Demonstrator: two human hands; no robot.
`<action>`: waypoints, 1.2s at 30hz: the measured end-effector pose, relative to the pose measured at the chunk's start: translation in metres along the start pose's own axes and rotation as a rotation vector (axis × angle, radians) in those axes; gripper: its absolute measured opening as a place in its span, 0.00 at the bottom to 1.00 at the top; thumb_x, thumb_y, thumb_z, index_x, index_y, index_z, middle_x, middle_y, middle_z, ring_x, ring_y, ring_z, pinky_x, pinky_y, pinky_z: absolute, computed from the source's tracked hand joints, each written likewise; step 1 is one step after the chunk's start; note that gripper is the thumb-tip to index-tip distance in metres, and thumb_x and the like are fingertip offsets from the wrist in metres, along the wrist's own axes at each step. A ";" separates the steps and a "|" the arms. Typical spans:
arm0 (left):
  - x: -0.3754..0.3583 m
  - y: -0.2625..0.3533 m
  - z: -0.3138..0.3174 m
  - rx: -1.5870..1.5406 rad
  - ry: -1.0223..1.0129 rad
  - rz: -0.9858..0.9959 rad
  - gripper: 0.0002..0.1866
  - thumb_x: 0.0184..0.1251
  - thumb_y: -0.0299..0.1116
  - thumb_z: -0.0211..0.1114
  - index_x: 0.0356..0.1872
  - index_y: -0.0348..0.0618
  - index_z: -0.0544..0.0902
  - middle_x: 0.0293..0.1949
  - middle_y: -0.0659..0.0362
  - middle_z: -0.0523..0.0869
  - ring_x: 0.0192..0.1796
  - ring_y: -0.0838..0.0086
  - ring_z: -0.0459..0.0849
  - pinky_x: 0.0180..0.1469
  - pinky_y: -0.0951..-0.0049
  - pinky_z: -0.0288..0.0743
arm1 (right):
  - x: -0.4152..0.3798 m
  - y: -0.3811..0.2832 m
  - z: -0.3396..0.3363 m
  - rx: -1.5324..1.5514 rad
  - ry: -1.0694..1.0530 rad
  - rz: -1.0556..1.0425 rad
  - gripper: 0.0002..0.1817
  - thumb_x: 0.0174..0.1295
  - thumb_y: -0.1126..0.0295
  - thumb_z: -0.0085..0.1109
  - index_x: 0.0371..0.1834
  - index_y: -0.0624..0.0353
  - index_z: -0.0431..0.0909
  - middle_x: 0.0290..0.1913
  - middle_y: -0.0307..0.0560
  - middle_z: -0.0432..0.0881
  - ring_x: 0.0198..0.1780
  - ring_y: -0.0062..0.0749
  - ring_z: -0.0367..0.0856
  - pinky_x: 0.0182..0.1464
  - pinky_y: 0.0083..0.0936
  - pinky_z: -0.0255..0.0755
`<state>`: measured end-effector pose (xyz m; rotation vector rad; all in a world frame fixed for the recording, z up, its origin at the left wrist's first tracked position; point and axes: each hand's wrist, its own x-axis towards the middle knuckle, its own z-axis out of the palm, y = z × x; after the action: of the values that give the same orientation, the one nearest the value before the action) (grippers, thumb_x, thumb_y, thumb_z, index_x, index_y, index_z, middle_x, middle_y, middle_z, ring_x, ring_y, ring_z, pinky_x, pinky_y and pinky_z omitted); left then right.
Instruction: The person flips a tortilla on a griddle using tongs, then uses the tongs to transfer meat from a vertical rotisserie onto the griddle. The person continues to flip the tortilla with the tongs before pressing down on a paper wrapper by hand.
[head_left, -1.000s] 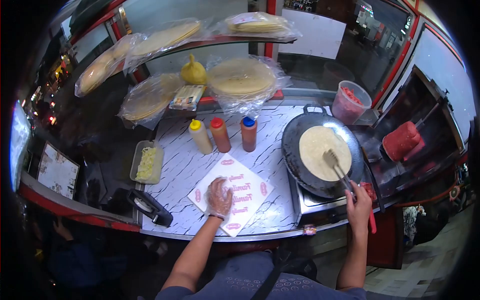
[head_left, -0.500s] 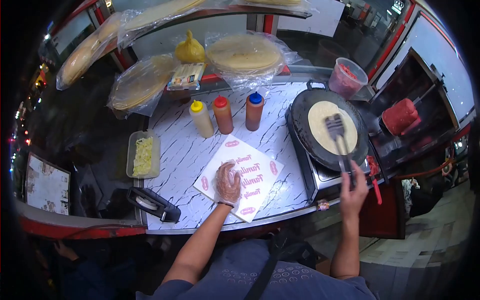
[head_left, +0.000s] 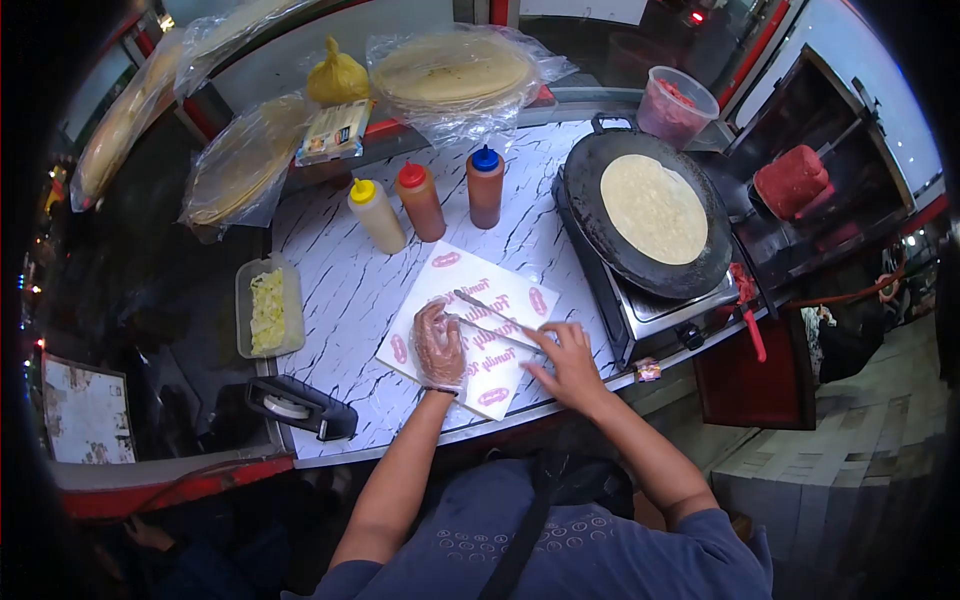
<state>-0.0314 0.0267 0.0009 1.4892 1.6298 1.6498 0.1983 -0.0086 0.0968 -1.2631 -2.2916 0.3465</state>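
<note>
My left hand (head_left: 438,350), in a clear plastic glove, rests on the stack of printed paper sheets (head_left: 490,398), its fingers curled near the tips of the metal tongs (head_left: 498,324). Whether it grips anything is hidden. Bare, my right hand (head_left: 566,364) holds the handle end of the tongs over the right edge of the paper. On the round black griddle (head_left: 590,215) to the right lies a flatbread (head_left: 655,209). Behind the paper stand three squeeze bottles, with yellow (head_left: 378,218), red (head_left: 421,205) and blue (head_left: 485,190) caps.
Shredded lettuce (head_left: 268,310) fills a tub at the left, with a black tape dispenser (head_left: 302,407) below. Bagged flatbreads (head_left: 455,72) line the back. A tub of red pieces (head_left: 676,105) stands behind the griddle; a red-handled tool (head_left: 754,335) lies right of the stove.
My right hand has moved left from the griddle to the paper, bringing the tongs off the flatbread. The whole view has shifted slightly.
</note>
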 end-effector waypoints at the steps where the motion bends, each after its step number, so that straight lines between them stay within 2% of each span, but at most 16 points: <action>1: 0.000 0.001 0.000 -0.011 0.001 -0.019 0.15 0.68 0.26 0.63 0.54 0.36 0.78 0.55 0.46 0.82 0.56 0.55 0.81 0.59 0.61 0.75 | -0.011 -0.004 -0.014 0.221 -0.110 0.024 0.27 0.63 0.61 0.69 0.65 0.56 0.79 0.57 0.51 0.78 0.59 0.51 0.75 0.63 0.41 0.68; 3: -0.001 -0.003 0.000 0.004 0.001 -0.009 0.15 0.68 0.26 0.63 0.54 0.36 0.78 0.56 0.46 0.81 0.56 0.55 0.81 0.59 0.61 0.75 | -0.028 -0.019 -0.058 0.865 -0.544 0.065 0.28 0.62 0.61 0.70 0.66 0.56 0.79 0.64 0.49 0.77 0.69 0.50 0.70 0.72 0.45 0.61; 5: 0.000 -0.004 0.000 0.013 -0.003 0.006 0.15 0.68 0.26 0.63 0.54 0.36 0.78 0.56 0.46 0.81 0.56 0.55 0.81 0.59 0.61 0.75 | -0.030 -0.036 -0.086 0.903 -0.783 -0.318 0.26 0.62 0.64 0.70 0.64 0.56 0.80 0.68 0.48 0.76 0.75 0.49 0.65 0.73 0.49 0.60; 7: -0.002 -0.004 0.001 -0.034 0.008 -0.011 0.16 0.68 0.26 0.64 0.55 0.36 0.78 0.56 0.47 0.81 0.57 0.55 0.81 0.59 0.61 0.75 | -0.054 -0.049 -0.089 0.704 -0.839 -0.285 0.25 0.63 0.63 0.70 0.64 0.57 0.81 0.67 0.46 0.76 0.76 0.49 0.64 0.74 0.48 0.59; 8: -0.002 -0.005 0.001 -0.016 0.003 -0.027 0.16 0.68 0.26 0.64 0.55 0.36 0.78 0.56 0.47 0.81 0.58 0.55 0.81 0.60 0.61 0.74 | -0.065 -0.052 -0.079 0.570 -0.748 -0.314 0.20 0.67 0.63 0.68 0.59 0.58 0.82 0.64 0.44 0.79 0.72 0.45 0.71 0.72 0.45 0.60; 11: -0.002 -0.005 0.000 -0.016 0.006 -0.047 0.15 0.69 0.26 0.64 0.55 0.36 0.78 0.56 0.47 0.81 0.59 0.54 0.80 0.61 0.61 0.74 | -0.079 -0.054 -0.054 0.613 -0.773 -0.266 0.13 0.71 0.62 0.64 0.52 0.58 0.83 0.58 0.44 0.82 0.65 0.39 0.78 0.69 0.42 0.63; 12: -0.001 -0.006 -0.001 -0.003 -0.001 -0.043 0.16 0.69 0.27 0.64 0.56 0.36 0.78 0.57 0.47 0.81 0.60 0.54 0.80 0.61 0.61 0.74 | -0.080 -0.061 -0.050 0.632 -0.633 -0.296 0.10 0.73 0.64 0.60 0.46 0.59 0.81 0.52 0.43 0.84 0.57 0.36 0.82 0.64 0.39 0.67; 15: -0.001 -0.008 -0.002 0.001 -0.007 -0.049 0.17 0.69 0.27 0.64 0.57 0.36 0.77 0.57 0.47 0.81 0.60 0.54 0.80 0.61 0.61 0.74 | -0.085 -0.063 -0.038 0.712 -0.673 -0.205 0.08 0.74 0.66 0.59 0.46 0.60 0.79 0.49 0.44 0.83 0.55 0.38 0.82 0.61 0.38 0.69; 16: -0.001 -0.010 -0.001 -0.003 -0.004 -0.030 0.18 0.69 0.27 0.64 0.58 0.37 0.77 0.58 0.47 0.80 0.59 0.55 0.80 0.60 0.61 0.75 | -0.083 -0.064 -0.036 0.731 -0.622 -0.217 0.07 0.74 0.68 0.59 0.45 0.61 0.78 0.46 0.46 0.82 0.51 0.41 0.82 0.56 0.38 0.71; 19: -0.002 -0.014 0.001 -0.044 0.019 -0.035 0.17 0.69 0.26 0.63 0.58 0.37 0.78 0.58 0.48 0.80 0.58 0.56 0.80 0.58 0.63 0.75 | -0.066 -0.068 -0.032 0.749 -0.577 -0.193 0.06 0.73 0.70 0.59 0.44 0.61 0.77 0.45 0.47 0.81 0.50 0.43 0.82 0.54 0.38 0.73; 20: -0.002 -0.015 0.000 -0.034 0.016 -0.024 0.17 0.70 0.26 0.63 0.59 0.38 0.78 0.58 0.49 0.80 0.57 0.59 0.80 0.56 0.64 0.76 | -0.058 -0.074 -0.030 0.822 -0.515 -0.242 0.08 0.74 0.67 0.57 0.42 0.60 0.74 0.42 0.49 0.78 0.46 0.48 0.79 0.50 0.41 0.72; 23: -0.003 -0.010 0.000 -0.048 0.027 -0.056 0.19 0.70 0.26 0.63 0.60 0.38 0.77 0.59 0.50 0.80 0.55 0.60 0.80 0.56 0.64 0.76 | -0.034 -0.092 -0.026 0.942 -0.554 -0.299 0.06 0.73 0.70 0.59 0.44 0.62 0.77 0.44 0.47 0.80 0.49 0.44 0.81 0.54 0.39 0.72; 26: -0.003 -0.016 0.002 -0.041 0.021 -0.036 0.20 0.70 0.25 0.63 0.62 0.38 0.77 0.59 0.50 0.79 0.53 0.62 0.81 0.56 0.64 0.76 | -0.018 -0.098 -0.022 0.937 -0.577 -0.435 0.07 0.73 0.68 0.60 0.44 0.61 0.78 0.44 0.47 0.81 0.51 0.44 0.80 0.56 0.41 0.71; 30: -0.002 -0.016 0.000 -0.032 0.014 -0.047 0.20 0.69 0.24 0.62 0.62 0.38 0.77 0.59 0.49 0.79 0.53 0.62 0.81 0.56 0.64 0.77 | -0.025 -0.093 -0.024 0.891 -0.686 -0.452 0.08 0.73 0.67 0.61 0.43 0.61 0.80 0.45 0.48 0.82 0.54 0.43 0.80 0.59 0.42 0.69; 33: -0.002 -0.015 0.001 -0.033 0.016 -0.051 0.20 0.68 0.23 0.62 0.61 0.38 0.76 0.58 0.49 0.79 0.54 0.61 0.81 0.56 0.64 0.77 | -0.036 -0.076 -0.030 0.944 -0.635 -0.412 0.09 0.72 0.65 0.64 0.43 0.60 0.83 0.46 0.49 0.84 0.55 0.42 0.81 0.58 0.39 0.72; 36: -0.003 -0.018 0.000 -0.012 0.005 -0.061 0.19 0.69 0.25 0.63 0.60 0.37 0.77 0.58 0.48 0.79 0.55 0.59 0.80 0.57 0.63 0.76 | -0.043 -0.043 -0.042 0.779 -0.450 -0.088 0.10 0.69 0.66 0.66 0.45 0.61 0.84 0.46 0.49 0.85 0.53 0.44 0.83 0.55 0.37 0.75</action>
<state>-0.0372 0.0290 -0.0157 1.4170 1.6487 1.6284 0.2094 -0.0687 0.1385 -0.7190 -2.1638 1.4406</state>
